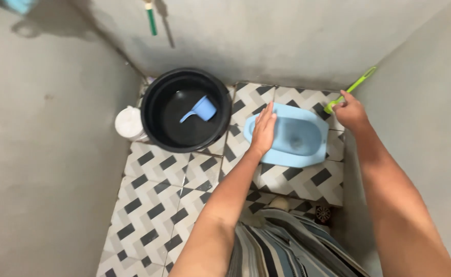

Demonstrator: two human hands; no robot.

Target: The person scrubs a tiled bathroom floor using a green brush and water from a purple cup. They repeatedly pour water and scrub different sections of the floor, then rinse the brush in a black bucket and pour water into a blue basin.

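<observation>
— Right hand (349,110) has its grip closed around the lower end of a green brush (349,91), just above the head, over by the right wall.

— And the left hand (264,131)?

— Flat and spread, fingers together, holding nothing. It hovers over the left rim of the blue squat toilet (307,154); whether it touches the rim I cannot tell.

— How would that brush handle?

— Light and stiff, I'd judge: thin plastic, long handle slanting up against the wall. Likely wet, so slippery. A hold further up the handle would give more reach; the present grip sits low, near the head.

— What else is around?

— A black bucket (156,100) of water left of the toilet, with a blue scoop (201,109) floating in it. A white tub (129,123) stands just beside the bucket, against the left wall. Patterned floor tiles (153,205) run underneath, and a small drain (323,213) sits near the person's striped clothing (282,246).
</observation>
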